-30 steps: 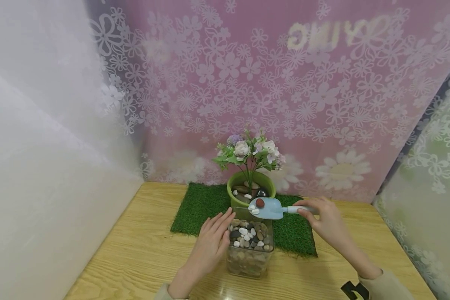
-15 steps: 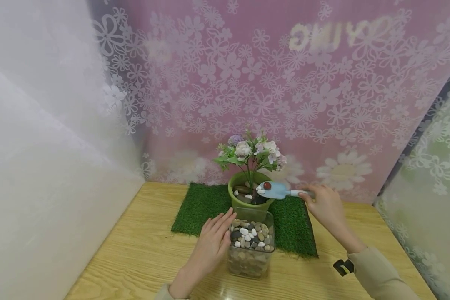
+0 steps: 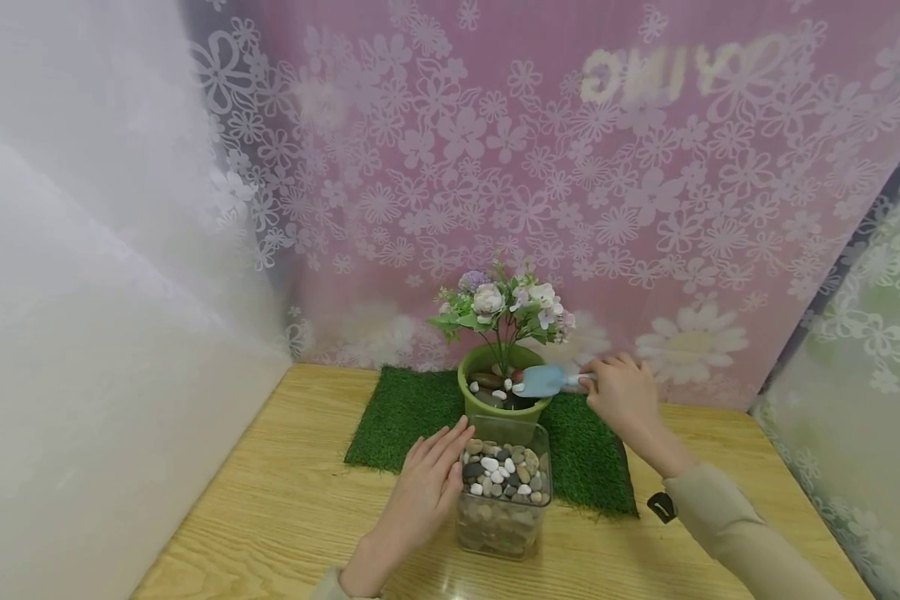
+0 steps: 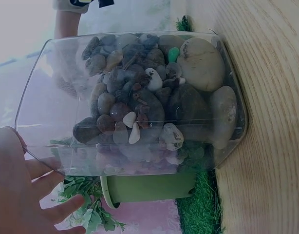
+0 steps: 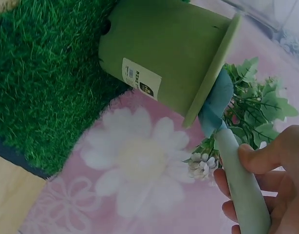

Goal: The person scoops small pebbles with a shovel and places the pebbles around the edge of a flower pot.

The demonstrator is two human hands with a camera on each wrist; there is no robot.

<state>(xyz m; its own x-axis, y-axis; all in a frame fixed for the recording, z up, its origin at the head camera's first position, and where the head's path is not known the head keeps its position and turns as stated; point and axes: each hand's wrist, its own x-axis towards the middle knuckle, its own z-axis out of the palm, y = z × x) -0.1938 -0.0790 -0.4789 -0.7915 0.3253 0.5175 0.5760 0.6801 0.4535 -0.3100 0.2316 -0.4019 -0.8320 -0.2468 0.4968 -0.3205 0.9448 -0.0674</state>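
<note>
My right hand grips the pale handle of a small blue garden trowel. The trowel's blade dips over the right rim of a green flowerpot, as the right wrist view also shows. At the blade's tip lie a reddish stone and white pebbles; more stones sit in the pot around the stems of a flowering plant. My left hand, fingers straight, touches the left rim of a clear square container of mixed pebbles.
Pot and container stand front to back, the pot on a green artificial turf mat. Under that is a wood-grain table. A pink floral backdrop rises close behind the plant, with pale panels to either side.
My right hand has carried the trowel back over the pot and tipped it. The red stone and white pebbles have slid from the blade to its tip. The left hand stays put.
</note>
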